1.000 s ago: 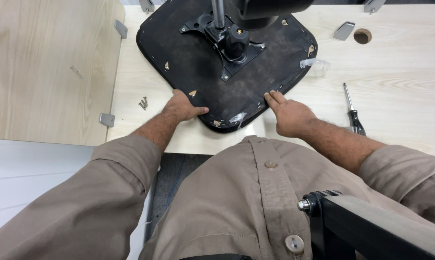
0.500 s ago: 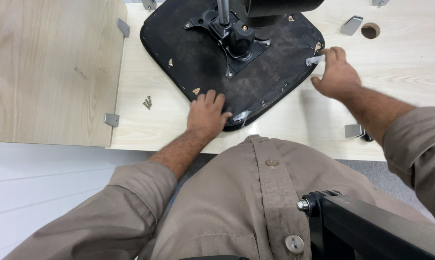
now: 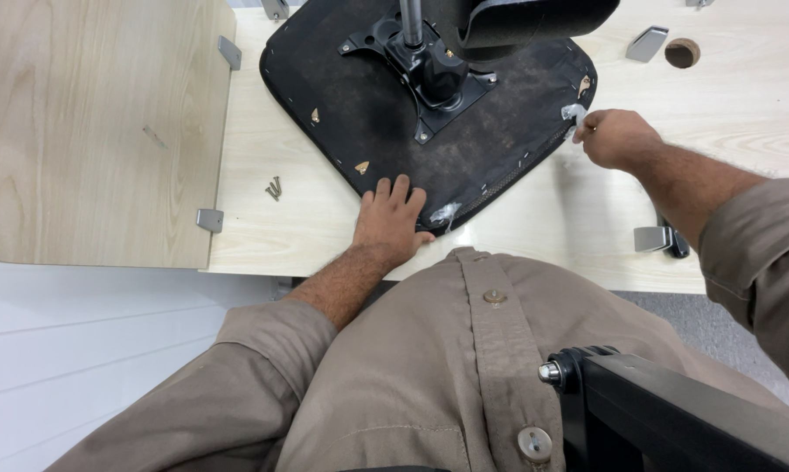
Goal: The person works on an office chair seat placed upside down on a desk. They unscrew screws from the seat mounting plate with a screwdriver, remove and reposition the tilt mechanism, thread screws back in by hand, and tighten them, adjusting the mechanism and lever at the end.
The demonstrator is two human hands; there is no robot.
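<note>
On the pale table [image 3: 517, 236], left hand [image 3: 388, 223] lies flat on the seat base [image 3: 394, 122] — right hand [image 3: 617, 137] pinches plastic wrap [image 3: 573, 114].

The right hand [image 3: 617, 138] has left the near edge of the black seat base [image 3: 429, 114] and gone to its right rim, now pinching what looks like a scrap of clear plastic [image 3: 574, 114]. The left hand [image 3: 390, 223] slid right along the near edge.

A pale wooden tabletop [image 3: 744, 79] is lying under my fingers, a second wood panel [image 3: 89, 131] sitting to their left, white floor [image 3: 89, 350] showing below, grey carpet [image 3: 718, 315] at right.
</note>
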